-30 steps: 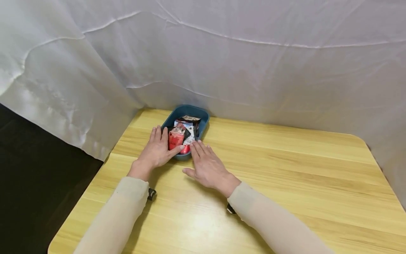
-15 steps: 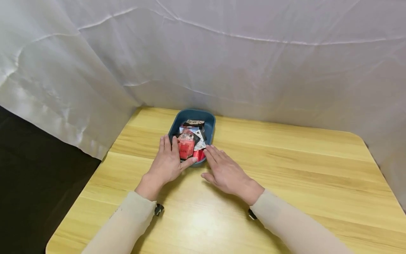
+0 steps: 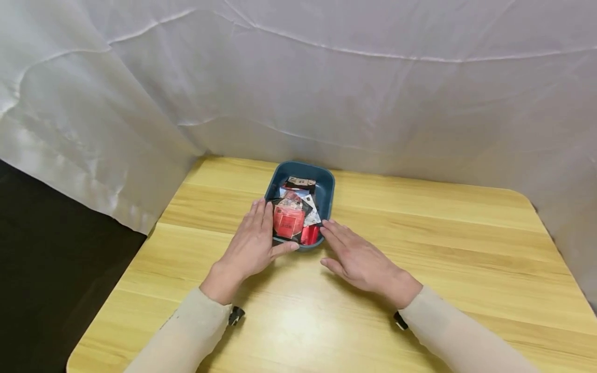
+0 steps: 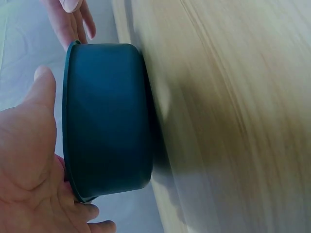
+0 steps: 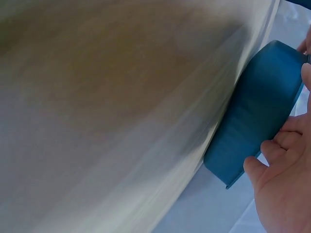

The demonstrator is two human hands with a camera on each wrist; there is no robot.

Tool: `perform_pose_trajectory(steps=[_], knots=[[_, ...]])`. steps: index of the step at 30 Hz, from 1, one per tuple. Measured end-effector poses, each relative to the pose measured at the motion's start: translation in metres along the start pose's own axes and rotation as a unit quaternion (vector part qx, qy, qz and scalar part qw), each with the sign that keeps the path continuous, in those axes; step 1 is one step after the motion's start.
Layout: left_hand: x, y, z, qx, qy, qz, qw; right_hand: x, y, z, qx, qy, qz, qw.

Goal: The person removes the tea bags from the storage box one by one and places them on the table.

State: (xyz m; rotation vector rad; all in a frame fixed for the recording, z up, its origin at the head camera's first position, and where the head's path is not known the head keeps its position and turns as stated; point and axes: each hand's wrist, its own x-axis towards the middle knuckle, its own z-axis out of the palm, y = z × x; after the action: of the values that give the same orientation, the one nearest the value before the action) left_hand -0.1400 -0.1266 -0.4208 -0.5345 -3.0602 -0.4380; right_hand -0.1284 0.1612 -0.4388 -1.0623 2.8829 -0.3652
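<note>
A dark blue rectangular box [image 3: 310, 170] stands on the table, holding several small flat packets. On top lies a red square packet [image 3: 287, 223]; a shiny red one [image 3: 310, 234] and a white patterned one [image 3: 310, 211] show beside it. My left hand [image 3: 249, 246] lies along the box's left side, fingers extended and thumb over the near rim. Straight fingers of my right hand [image 3: 366, 264] touch the near right rim. In the left wrist view the box's outer wall [image 4: 107, 116] shows, with the palm by its rim. The right wrist view shows fingers along its side wall [image 5: 257, 111].
The wood-grain table [image 3: 443, 248] extends to the right of the box. A pale cloth curtain [image 3: 373, 103] hangs behind the table and along its left side. Below the left table edge is a dark area [image 3: 56, 290].
The box has slid to the right and slightly nearer, its packets inside. Both hands have moved along with it, staying at its sides.
</note>
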Motion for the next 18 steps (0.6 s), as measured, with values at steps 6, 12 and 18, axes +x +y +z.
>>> perform_pose_trajectory(steps=[6,12,18], knots=[[-0.002,0.004,0.001,-0.006,-0.021,-0.002,0.9998,-0.007,0.002,-0.005,-0.008,0.009,-0.008,0.9999],[0.000,0.004,0.004,-0.011,-0.035,0.003,0.9993,-0.015,0.007,-0.011,-0.012,0.015,-0.005,0.9998],[0.016,0.002,0.005,-0.009,-0.052,0.019,0.9984,-0.021,0.011,-0.010,-0.015,0.025,-0.007,0.9995]])
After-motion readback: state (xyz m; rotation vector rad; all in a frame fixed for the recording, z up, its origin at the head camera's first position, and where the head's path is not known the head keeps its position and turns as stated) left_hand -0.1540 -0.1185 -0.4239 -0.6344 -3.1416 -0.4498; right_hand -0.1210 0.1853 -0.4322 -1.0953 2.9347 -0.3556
